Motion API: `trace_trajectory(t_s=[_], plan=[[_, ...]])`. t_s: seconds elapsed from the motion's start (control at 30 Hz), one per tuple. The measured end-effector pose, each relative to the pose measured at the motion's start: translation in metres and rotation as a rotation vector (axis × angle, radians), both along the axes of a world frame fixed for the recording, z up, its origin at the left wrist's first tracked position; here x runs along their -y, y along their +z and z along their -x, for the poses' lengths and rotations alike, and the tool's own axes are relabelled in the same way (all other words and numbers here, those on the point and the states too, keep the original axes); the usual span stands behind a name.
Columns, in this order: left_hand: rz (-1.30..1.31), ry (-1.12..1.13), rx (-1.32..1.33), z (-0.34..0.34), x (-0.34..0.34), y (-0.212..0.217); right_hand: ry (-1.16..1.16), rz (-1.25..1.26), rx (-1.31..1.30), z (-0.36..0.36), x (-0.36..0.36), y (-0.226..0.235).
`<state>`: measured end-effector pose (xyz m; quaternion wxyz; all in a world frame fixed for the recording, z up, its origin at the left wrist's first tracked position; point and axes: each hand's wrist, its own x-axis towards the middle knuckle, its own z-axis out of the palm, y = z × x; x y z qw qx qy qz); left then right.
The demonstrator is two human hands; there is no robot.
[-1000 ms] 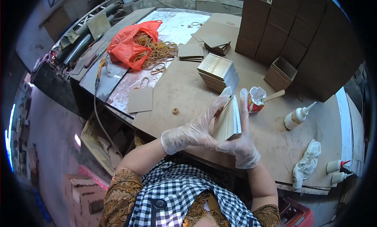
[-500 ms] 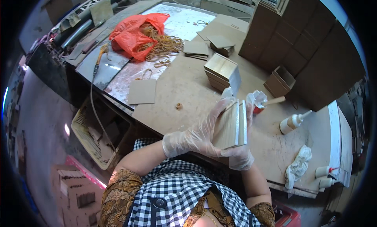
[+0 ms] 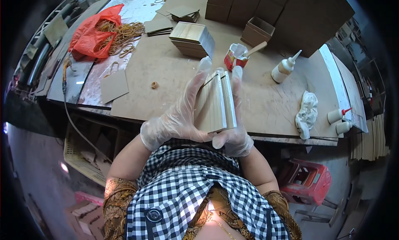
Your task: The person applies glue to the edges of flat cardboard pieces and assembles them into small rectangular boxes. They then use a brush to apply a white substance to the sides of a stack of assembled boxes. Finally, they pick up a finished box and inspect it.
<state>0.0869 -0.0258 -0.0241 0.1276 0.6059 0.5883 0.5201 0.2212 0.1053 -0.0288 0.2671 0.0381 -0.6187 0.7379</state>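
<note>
Clear plastic gloves cover both hands. My left hand [image 3: 178,112] is wrapped round the left face of a pale wooden box-like piece [image 3: 210,105], thumb along its near edge. My right hand [image 3: 236,134] grips its right side and near end. A narrow dark gap runs lengthwise between two pale edges of the piece, which I hold tilted at the table's near edge. Whether it is hollow is hidden. Just beyond my fingers stands a similar pale wooden stack [image 3: 191,37]. A red tub [image 3: 235,57] with a wooden stick in it is close to my right fingertips.
A white glue bottle [image 3: 283,69], a crumpled white cloth [image 3: 307,113] and small bottles [image 3: 336,115] lie rightward. At left are a red bag [image 3: 93,34], rubber bands [image 3: 126,35] and a flat board [image 3: 115,87]. Brown boxes [image 3: 257,32] stand behind. A red stool [image 3: 309,182] is below.
My view has shifted, so the table sits higher and further left in it. Both hands still hold the wooden piece, now turned more upright in the picture, its gap still showing.
</note>
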Motion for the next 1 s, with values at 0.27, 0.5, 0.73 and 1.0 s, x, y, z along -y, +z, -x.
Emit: trace_trajectory(t_s=[0.27, 0.5, 0.73, 1.0], plan=[[0.449, 0.025, -0.332, 0.049, 0.011, 0.014, -0.838, -0.724, 0.140, -0.049, -0.053, -0.063], [0.671, -0.208, -0.370, 0.058, -0.039, 0.011, -0.915, -0.677, 0.166, -0.045, -0.051, -0.065], [0.619, -0.188, -0.335, 0.050, -0.077, 0.005, -0.896, -0.526, 0.106, -0.043, -0.055, -0.065], [0.508, -0.129, -0.295, 0.086, -0.039, 0.016, -0.849, -0.494, 0.108, -0.048, -0.055, -0.065]])
